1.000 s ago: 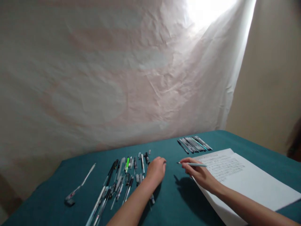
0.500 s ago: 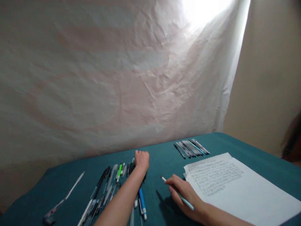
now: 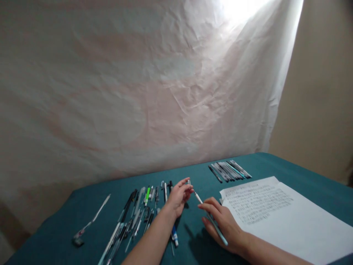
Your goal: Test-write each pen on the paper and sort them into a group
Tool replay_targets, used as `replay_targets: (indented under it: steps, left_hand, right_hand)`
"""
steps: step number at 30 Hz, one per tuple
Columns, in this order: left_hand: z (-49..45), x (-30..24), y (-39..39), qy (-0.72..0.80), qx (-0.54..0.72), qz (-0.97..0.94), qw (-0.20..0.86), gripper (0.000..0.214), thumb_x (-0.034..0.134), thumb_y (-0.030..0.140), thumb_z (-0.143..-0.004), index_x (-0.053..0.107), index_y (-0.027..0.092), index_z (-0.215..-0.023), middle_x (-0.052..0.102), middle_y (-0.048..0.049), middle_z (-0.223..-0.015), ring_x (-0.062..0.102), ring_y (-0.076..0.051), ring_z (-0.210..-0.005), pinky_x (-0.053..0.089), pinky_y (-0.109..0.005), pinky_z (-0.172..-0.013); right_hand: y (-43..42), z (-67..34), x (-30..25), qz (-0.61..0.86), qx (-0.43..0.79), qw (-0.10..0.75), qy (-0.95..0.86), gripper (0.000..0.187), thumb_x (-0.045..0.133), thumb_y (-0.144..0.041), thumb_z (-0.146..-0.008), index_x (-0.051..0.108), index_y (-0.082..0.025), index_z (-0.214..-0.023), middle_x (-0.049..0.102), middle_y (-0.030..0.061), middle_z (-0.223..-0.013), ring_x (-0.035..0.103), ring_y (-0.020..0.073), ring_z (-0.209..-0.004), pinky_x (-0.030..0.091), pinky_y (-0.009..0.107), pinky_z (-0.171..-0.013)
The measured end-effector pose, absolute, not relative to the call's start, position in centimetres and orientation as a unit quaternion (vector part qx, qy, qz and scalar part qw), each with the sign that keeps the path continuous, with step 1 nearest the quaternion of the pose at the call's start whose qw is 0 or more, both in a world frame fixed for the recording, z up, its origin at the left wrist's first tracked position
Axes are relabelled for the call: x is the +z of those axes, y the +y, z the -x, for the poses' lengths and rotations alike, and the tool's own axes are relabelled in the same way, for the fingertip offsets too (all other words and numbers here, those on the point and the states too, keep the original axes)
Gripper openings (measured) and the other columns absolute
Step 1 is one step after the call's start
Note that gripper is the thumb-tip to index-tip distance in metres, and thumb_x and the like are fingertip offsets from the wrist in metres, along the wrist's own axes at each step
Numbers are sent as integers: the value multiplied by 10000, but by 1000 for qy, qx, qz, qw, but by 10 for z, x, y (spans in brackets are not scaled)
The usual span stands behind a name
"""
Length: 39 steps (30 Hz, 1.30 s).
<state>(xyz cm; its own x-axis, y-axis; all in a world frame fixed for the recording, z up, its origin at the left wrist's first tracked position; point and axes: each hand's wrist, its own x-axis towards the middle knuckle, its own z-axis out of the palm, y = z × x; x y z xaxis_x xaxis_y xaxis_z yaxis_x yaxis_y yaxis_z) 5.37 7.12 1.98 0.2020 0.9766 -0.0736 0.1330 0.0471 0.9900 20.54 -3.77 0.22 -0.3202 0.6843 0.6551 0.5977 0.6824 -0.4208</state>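
Observation:
My right hand (image 3: 224,224) grips a slim pen (image 3: 218,231) with a pale blue barrel and a white front end, its tip pointing up and left. Close to that tip, my left hand (image 3: 179,197) pinches a small clear pen cap (image 3: 189,182) between thumb and fingers. Whether cap and pen tip touch, I cannot tell. Below and left of my left forearm lie many loose pens (image 3: 135,221), a bright green one (image 3: 147,196) among them. A blue-and-white pen (image 3: 174,235) shows partly beside the forearm.
Handwritten white sheets (image 3: 264,217) lie to the right, partly under my right forearm. A row of pens (image 3: 230,171) is lined up at the back of the green-covered table (image 3: 91,198). At far left is a thin strip with a dark end (image 3: 78,241). A pale sheet (image 3: 124,92) hangs behind.
My left hand has come from the pens at the back toward the pen tip, now with a cap in its fingers. My right hand still holds the pen. The view has shifted slightly.

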Motion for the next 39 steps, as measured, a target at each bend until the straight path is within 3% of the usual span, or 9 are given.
replay_targets:
  steps: [2, 5, 18, 39]
  left_hand:
    - [-51, 16, 55, 427, 460, -377, 682, 359, 562, 167, -747, 508, 195, -1100, 647, -44, -842, 623, -109, -683, 443, -201, -597]
    - [-49, 12, 39, 374, 507, -237, 740, 255, 596, 146, -730, 547, 189, -977, 642, -32, -773, 619, -105, -644, 454, -205, -594]
    - [-54, -5, 27, 344, 562, -239, 713, 186, 585, 124, -753, 510, 160, -919, 632, -38, -736, 612, -107, -637, 454, -200, -603]
    - [-62, -12, 18, 364, 577, -344, 646, 349, 671, 241, -688, 525, 129, -985, 638, -62, -751, 595, -122, -680, 437, -232, -674]
  right_hand:
    - [-43, -205, 5, 379, 40, 416, -826, 406, 462, -178, -785, 397, -206, -1184, 491, 98, -1040, 532, 182, -856, 452, 306, -730]
    - [-47, -204, 7, 369, 27, 400, -839, 420, 422, -166, -800, 386, -209, -1215, 500, 106, -1054, 532, 193, -868, 456, 325, -734]
    - [-40, -200, -2, 373, 23, 376, -848, 380, 356, -120, -814, 473, -207, -1165, 557, 73, -934, 552, 159, -769, 461, 284, -670]
    - [-37, -199, -2, 386, 14, 332, -861, 384, 364, -118, -816, 437, -194, -1185, 516, 91, -983, 531, 168, -815, 461, 288, -703]
